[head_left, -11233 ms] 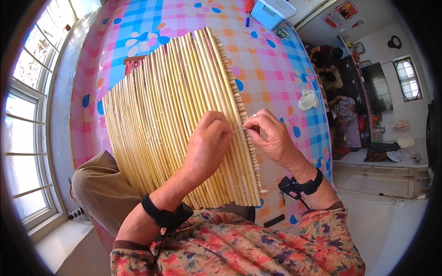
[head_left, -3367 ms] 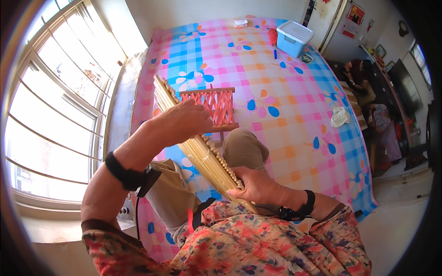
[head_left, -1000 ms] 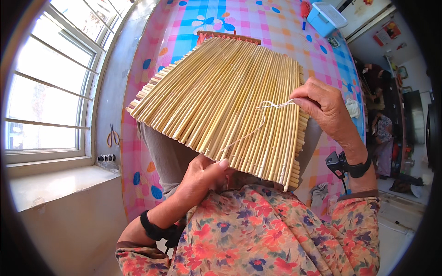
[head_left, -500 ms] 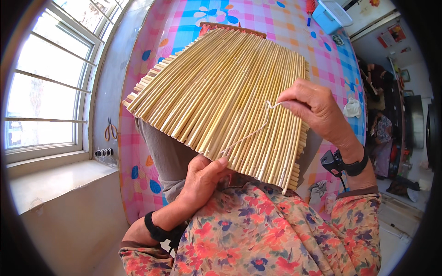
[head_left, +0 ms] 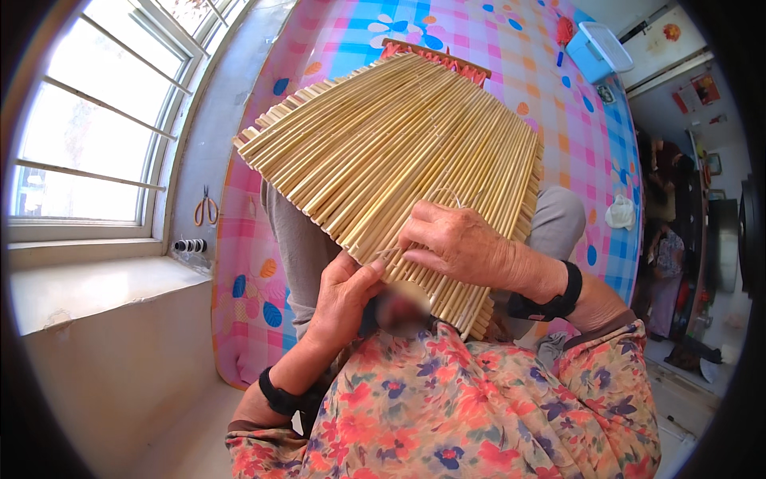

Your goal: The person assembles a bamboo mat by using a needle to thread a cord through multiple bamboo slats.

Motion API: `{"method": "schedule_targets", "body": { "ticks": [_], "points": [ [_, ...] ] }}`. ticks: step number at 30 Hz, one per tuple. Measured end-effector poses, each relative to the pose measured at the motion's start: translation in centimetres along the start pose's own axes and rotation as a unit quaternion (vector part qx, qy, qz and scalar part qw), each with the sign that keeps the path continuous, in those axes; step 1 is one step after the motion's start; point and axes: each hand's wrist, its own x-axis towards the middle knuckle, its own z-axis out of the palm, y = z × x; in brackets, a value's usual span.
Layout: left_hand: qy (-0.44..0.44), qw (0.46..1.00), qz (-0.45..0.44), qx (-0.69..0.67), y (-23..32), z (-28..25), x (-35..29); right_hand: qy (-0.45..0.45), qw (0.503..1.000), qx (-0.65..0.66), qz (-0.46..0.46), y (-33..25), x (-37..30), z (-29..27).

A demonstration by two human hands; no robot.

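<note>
A mat of straight yellow stalks [head_left: 383,152], laid side by side, slopes across my lap with its near edge toward my body. My left hand [head_left: 343,294] grips that near edge, thumb on top and the other fingers out of sight beneath. Just to the right, my right hand [head_left: 467,246] is bent over the stalks, fingertips closed together close to my left thumb. A pale thread [head_left: 453,194] loops up behind its knuckles, and a short stretch shows between the two hands. Whether a needle is between the right fingertips is too small to tell.
Beyond the mat's far end lies a wooden bar with red fabric [head_left: 471,72]. Scissors [head_left: 205,209] and several small spools [head_left: 190,245] rest on the window ledge at left. A checked floral cover [head_left: 558,172] bears a white cloth [head_left: 620,213] and a blue box [head_left: 592,60].
My right hand has come down and left from the mat's right side to beside my left hand, carrying the thread. My left hand keeps its hold on the edge.
</note>
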Motion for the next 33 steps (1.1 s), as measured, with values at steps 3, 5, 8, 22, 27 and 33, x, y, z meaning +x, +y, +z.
{"method": "schedule_targets", "body": {
  "ticks": [3, 5, 8, 22, 27, 33],
  "points": [
    [-0.02, 0.998, 0.048, -0.033, -0.4, -0.1, 0.0, -0.037, 0.995, 0.082, 0.047, 0.1, -0.4, -0.3],
    [-0.019, 0.999, 0.041, -0.014, -0.6, -0.2, -0.1, -0.083, 0.967, 0.222, 0.095, 0.0, -0.5, -0.9],
    [-0.032, 0.998, 0.039, -0.021, -0.9, -0.6, 0.3, -0.068, 0.964, 0.19, 0.175, -0.4, -0.3, -1.3],
    [-0.041, 0.989, 0.07, 0.126, -0.2, -2.8, 1.2, -0.18, 0.741, 0.528, 0.374, 0.8, 2.2, -0.2],
    [-0.048, 0.988, 0.076, 0.123, -1.2, -3.0, 1.0, -0.206, 0.922, 0.281, 0.169, 0.4, 1.8, -0.9],
    [-0.042, 0.988, 0.098, 0.109, -1.3, -2.5, 1.1, 0.01, 0.895, 0.435, 0.096, 0.0, 2.9, -1.1]
  ]
}}
